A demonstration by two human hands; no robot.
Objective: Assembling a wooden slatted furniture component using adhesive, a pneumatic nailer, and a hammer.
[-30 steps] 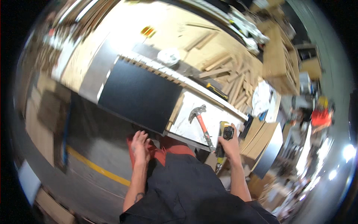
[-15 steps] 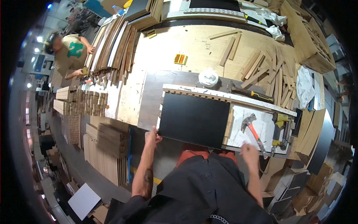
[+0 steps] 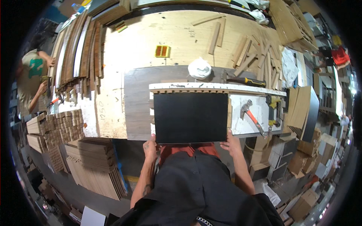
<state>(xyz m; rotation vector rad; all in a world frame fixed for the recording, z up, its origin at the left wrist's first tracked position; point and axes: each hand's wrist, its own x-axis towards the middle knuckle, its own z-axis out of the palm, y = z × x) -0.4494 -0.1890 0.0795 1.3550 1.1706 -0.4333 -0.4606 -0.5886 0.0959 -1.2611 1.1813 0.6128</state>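
Note:
A flat black panel (image 3: 191,118) lies on the bench in front of me, its far edge along a white-topped wooden strip (image 3: 218,88). My left hand (image 3: 150,148) is closed on the panel's near left corner, thumb up along the side. At the near right corner my right hand (image 3: 231,144) grips the panel too; the fingers of both hands are partly hidden beneath it. Right of the panel, a claw hammer (image 3: 253,117) with an orange and black handle rests on a white board (image 3: 238,126).
Beyond the strip are a white round tub (image 3: 200,68) and a yellow-black handled tool (image 3: 247,80). Loose wooden slats (image 3: 260,56) lie at far right, yellow-black clamps (image 3: 274,111) nearer. Stacked boards (image 3: 77,52) stand left, beside another person (image 3: 33,79).
My right hand has moved left from beside the hammer to the panel's near right corner. The panel now sits squarer to the strip. My view has shifted right.

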